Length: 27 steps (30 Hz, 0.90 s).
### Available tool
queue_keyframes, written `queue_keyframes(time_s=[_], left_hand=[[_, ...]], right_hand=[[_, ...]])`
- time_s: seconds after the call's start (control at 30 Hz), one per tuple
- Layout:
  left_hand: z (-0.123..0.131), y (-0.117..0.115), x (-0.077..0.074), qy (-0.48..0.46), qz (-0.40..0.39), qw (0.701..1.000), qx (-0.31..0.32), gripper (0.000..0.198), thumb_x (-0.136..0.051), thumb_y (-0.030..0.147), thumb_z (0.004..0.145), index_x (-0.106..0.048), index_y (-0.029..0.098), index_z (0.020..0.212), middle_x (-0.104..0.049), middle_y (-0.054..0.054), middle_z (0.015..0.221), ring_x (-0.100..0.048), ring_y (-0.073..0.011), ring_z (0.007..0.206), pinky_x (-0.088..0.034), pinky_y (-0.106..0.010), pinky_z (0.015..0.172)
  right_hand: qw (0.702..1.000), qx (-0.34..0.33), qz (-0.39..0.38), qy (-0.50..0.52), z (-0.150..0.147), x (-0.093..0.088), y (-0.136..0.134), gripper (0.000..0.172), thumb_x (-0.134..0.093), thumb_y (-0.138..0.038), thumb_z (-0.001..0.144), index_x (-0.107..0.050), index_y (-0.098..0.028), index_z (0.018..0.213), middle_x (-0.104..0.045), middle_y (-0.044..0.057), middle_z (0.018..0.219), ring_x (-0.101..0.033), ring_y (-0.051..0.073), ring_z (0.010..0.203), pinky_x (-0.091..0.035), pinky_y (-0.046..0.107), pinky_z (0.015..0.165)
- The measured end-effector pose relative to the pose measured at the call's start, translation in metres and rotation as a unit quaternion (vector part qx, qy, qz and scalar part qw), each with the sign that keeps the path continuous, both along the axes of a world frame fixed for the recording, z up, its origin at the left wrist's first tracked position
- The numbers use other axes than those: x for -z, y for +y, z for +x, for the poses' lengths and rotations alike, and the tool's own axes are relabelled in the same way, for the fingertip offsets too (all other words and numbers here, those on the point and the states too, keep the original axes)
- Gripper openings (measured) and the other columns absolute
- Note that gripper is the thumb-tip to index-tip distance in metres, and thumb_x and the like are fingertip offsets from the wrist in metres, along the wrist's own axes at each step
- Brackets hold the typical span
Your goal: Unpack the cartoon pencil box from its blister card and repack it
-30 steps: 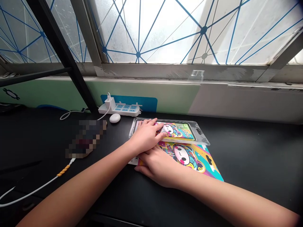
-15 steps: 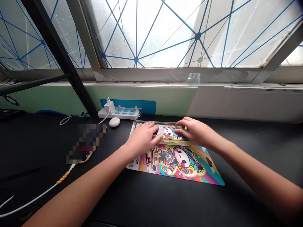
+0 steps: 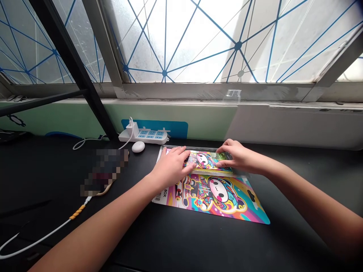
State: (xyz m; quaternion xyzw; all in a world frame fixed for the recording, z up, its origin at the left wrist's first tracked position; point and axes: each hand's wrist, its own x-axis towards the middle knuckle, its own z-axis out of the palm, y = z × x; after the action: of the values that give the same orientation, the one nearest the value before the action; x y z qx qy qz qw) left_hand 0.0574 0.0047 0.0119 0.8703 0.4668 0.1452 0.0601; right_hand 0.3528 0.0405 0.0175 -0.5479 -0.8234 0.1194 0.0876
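On the worktop [image 3: 181,238], a card [image 3: 224,192] lies nearest the person, a tray [image 3: 210,172] just behind it, perhaps overlapping its far edge, with an insert [image 3: 202,160] inside. The left hand [image 3: 171,163] and right hand [image 3: 234,158] rest toward the tray's 2 ends. Behind, leftward, sit a small item [image 3: 138,147] and power strip [image 3: 150,135]; farther left, a blurred object [image 3: 104,170], its cable [image 3: 77,212] in front.

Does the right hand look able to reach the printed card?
Probably yes: the right hand is just beyond the card, whose near edge lies uncovered, though the tray seems to overlap its far side.
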Motion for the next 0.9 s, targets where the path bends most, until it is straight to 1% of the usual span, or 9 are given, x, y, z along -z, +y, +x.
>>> queue_keyframes(time_s=[0.1,0.17,0.3,0.47,0.57,0.67,0.77,0.83,0.9], left_hand=[[-0.006,0.002,-0.004,0.007,-0.010,1.000,0.008,0.050,-0.048,0.053,0.104,-0.059,0.022,0.141,-0.053,-0.011,0.157,-0.044,-0.0333,0.147,-0.032,-0.060,0.119],[-0.011,0.005,-0.005,0.010,-0.012,1.000,0.008,0.053,-0.050,0.055,0.102,-0.058,0.021,0.143,-0.053,-0.010,0.157,-0.045,-0.0330,0.146,-0.034,-0.058,0.117],[-0.016,0.007,-0.004,0.008,0.007,1.000,0.007,0.057,-0.054,0.057,0.100,-0.057,0.021,0.144,-0.056,-0.010,0.154,-0.049,-0.0326,0.140,-0.040,-0.052,0.113],[-0.014,0.007,-0.002,0.000,0.019,1.000,-0.004,0.066,-0.057,0.057,0.099,-0.047,0.021,0.153,-0.056,-0.011,0.154,-0.047,-0.0331,0.141,-0.038,-0.053,0.114],[-0.015,0.007,-0.002,-0.006,0.035,0.999,-0.013,0.068,-0.060,0.059,0.097,-0.047,0.022,0.152,-0.057,-0.012,0.152,-0.048,-0.0335,0.140,-0.039,-0.051,0.113],[-0.019,0.008,-0.004,-0.007,0.058,0.998,-0.014,0.066,-0.063,0.060,0.095,-0.052,0.021,0.148,-0.060,-0.012,0.148,-0.052,-0.0336,0.136,-0.042,-0.049,0.111],[-0.024,0.010,-0.007,-0.007,0.075,0.997,-0.019,0.064,-0.065,0.059,0.094,-0.056,0.021,0.144,-0.064,-0.012,0.143,-0.054,-0.0338,0.133,-0.042,-0.049,0.110],[-0.029,0.012,-0.009,-0.015,0.077,0.997,-0.023,0.066,-0.069,0.059,0.092,-0.057,0.019,0.142,-0.065,-0.013,0.140,-0.055,-0.0344,0.131,-0.043,-0.049,0.109],[-0.034,0.015,-0.011,-0.025,0.073,0.997,-0.024,0.068,-0.073,0.059,0.088,-0.060,0.017,0.139,-0.067,-0.014,0.136,-0.056,-0.0350,0.129,-0.045,-0.048,0.108]], right_hand=[[1.000,-0.003,0.009,-0.007,-0.001,0.000,-0.001,0.069,-0.063,-0.079,0.075,-0.073,-0.022,0.111,-0.061,0.014,0.112,-0.058,0.036,0.111,-0.054,0.047,0.092],[1.000,-0.003,0.014,-0.013,-0.002,-0.001,-0.003,0.067,-0.062,-0.079,0.077,-0.072,-0.022,0.110,-0.061,0.014,0.112,-0.060,0.035,0.107,-0.055,0.047,0.089],[0.999,-0.002,0.028,-0.022,-0.005,-0.004,-0.006,0.059,-0.066,-0.074,0.077,-0.070,-0.023,0.106,-0.061,0.014,0.112,-0.061,0.035,0.104,-0.054,0.048,0.086],[0.998,-0.005,0.055,-0.034,-0.008,-0.006,-0.008,0.051,-0.071,-0.067,0.076,-0.068,-0.023,0.101,-0.061,0.012,0.109,-0.059,0.035,0.107,-0.052,0.048,0.088],[0.997,-0.001,0.073,-0.039,-0.012,-0.008,-0.014,0.048,-0.075,-0.063,0.075,-0.064,-0.023,0.099,-0.059,0.012,0.110,-0.058,0.034,0.105,-0.051,0.048,0.089],[0.996,0.002,0.079,-0.040,-0.017,-0.015,-0.025,0.044,-0.077,-0.057,0.075,-0.058,-0.023,0.095,-0.057,0.010,0.108,-0.060,0.029,0.095,-0.053,0.043,0.082],[0.995,0.004,0.085,-0.045,-0.023,-0.024,-0.038,0.040,-0.077,-0.054,0.077,-0.053,-0.024,0.089,-0.056,0.007,0.104,-0.061,0.023,0.080,-0.053,0.037,0.071],[0.994,0.007,0.097,-0.053,-0.028,-0.030,-0.045,0.040,-0.077,-0.053,0.078,-0.050,-0.025,0.086,-0.056,0.006,0.102,-0.059,0.021,0.073,-0.051,0.036,0.064],[0.992,0.009,0.114,-0.061,-0.032,-0.032,-0.050,0.040,-0.077,-0.053,0.077,-0.049,-0.026,0.085,-0.057,0.006,0.100,-0.058,0.021,0.070,-0.050,0.036,0.061]])
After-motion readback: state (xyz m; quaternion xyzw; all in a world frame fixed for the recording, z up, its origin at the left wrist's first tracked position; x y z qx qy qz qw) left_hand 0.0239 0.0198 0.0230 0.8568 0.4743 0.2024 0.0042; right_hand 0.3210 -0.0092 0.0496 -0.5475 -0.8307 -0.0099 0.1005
